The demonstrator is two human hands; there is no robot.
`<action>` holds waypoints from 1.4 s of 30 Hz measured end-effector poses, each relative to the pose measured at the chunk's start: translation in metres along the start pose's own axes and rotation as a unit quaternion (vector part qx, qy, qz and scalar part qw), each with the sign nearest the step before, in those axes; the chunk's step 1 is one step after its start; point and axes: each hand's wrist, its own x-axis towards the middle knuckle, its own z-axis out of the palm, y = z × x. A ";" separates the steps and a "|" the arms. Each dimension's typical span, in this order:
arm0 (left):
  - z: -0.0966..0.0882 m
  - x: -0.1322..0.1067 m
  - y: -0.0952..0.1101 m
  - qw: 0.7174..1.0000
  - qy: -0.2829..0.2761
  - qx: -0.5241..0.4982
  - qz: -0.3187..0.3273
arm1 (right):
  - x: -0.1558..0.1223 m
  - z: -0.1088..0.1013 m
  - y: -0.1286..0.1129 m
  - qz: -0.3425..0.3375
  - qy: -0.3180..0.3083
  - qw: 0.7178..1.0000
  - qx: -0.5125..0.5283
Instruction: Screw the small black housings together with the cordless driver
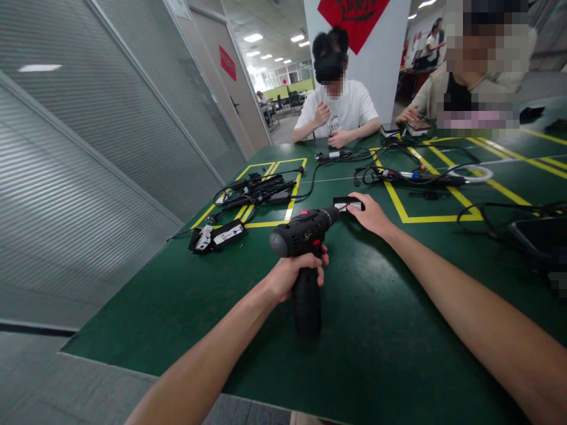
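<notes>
My left hand (296, 273) is wrapped round the grip of a black cordless drill (305, 236) with red buttons. The drill stands above the green table (363, 330) and its nose points to the right and away from me. My right hand (371, 213) reaches across and holds a small flat black part with a white label (347, 204) right at the drill's tip, fingers closed on its far end.
A black opened device (217, 236) lies to the left. Behind it is a heap of black cables and adapters (257, 190). More cables and a white ring (473, 173) lie at the far right. Two people sit across the table. A dark object with cords (531, 233) rests at the right edge.
</notes>
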 end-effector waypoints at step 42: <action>-0.005 0.000 0.001 0.999 0.005 0.002 -0.039 | 0.007 -0.002 0.005 0.037 0.005 0.996 0.078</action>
